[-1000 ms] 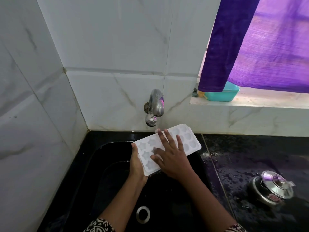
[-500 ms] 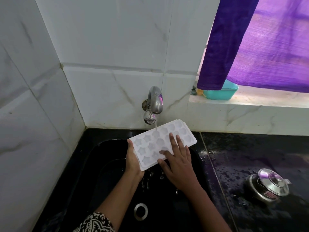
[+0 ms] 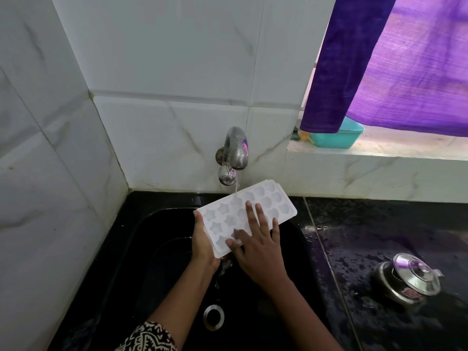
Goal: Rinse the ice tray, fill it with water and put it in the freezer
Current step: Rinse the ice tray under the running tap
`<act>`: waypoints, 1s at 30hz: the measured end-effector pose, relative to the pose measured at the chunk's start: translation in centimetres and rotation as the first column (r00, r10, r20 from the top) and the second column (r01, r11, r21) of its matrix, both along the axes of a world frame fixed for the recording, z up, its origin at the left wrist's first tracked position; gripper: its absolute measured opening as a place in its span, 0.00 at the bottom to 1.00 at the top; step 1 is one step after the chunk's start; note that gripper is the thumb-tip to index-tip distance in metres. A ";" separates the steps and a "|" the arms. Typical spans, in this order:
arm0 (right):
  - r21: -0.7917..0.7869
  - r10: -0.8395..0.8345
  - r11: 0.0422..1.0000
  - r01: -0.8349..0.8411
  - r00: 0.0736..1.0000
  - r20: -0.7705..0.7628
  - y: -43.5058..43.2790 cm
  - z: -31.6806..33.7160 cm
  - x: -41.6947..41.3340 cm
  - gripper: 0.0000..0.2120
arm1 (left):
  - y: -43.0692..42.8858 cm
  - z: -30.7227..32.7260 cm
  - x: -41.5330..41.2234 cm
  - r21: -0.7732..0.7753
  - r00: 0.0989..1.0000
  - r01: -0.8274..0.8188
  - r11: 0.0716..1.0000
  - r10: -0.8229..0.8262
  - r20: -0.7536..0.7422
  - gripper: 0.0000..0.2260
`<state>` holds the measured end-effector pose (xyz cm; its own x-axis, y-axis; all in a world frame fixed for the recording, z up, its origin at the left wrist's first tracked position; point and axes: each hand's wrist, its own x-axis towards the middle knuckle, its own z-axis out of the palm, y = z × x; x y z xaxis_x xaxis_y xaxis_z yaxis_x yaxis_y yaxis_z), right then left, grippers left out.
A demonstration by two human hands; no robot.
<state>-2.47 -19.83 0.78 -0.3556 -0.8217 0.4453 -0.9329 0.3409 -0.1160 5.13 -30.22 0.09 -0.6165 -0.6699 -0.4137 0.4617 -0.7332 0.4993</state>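
So the white ice tray [image 3: 274,200] is sitting mid-frame, being held tilted over the black sink [image 3: 157,239], right under the metal tap [image 3: 236,150]. A thin stream of water [image 3: 237,189] is running down onto the far side of the tray. The left hand [image 3: 202,245] is gripping the tray's near-left end, with the thumb hooked over the top edge and the rest of the hand underneath. The right hand [image 3: 258,247] is lying flat on top of the tray, fingers straight and spread over the little moulds, not grabbing anything. The moulds at the left end are looking star-shaped, and the ones toward the right end rounder.

A round drain [image 3: 214,317] is showing at the bottom of the sink, and a patterned sleeve [image 3: 149,338] is poking in at the bottom edge. At lower right a steel pot [image 3: 407,281] with its lid on is sitting on the wet black counter [image 3: 379,224]. At upper right a purple curtain [image 3: 405,59] is hanging over a teal tub [image 3: 336,139] on the ledge.
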 end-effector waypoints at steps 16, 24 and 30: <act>0.016 0.061 0.998 -0.061 0.997 0.038 0.4 -0.5 -0.1 0.18 | 0.0 -0.7 0.5 0.027 0.999 0.003 1.000 -0.002 -0.036 0.38; 0.015 0.068 0.998 -0.069 0.996 0.056 0.4 0.2 -0.8 0.20 | 0.0 0.4 0.2 0.015 0.999 -0.014 1.000 0.015 -0.030 0.37; 0.017 0.081 0.997 -0.082 0.996 0.027 0.4 -0.7 0.1 0.21 | -0.2 0.4 0.5 0.015 0.999 -0.034 0.999 0.034 -0.002 0.36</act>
<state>-2.38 -19.44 0.05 -0.2987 -0.8562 0.4215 -0.9543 0.2662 -0.1354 5.61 -30.41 0.45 -0.5944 -0.6841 -0.4228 0.4872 -0.7246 0.4875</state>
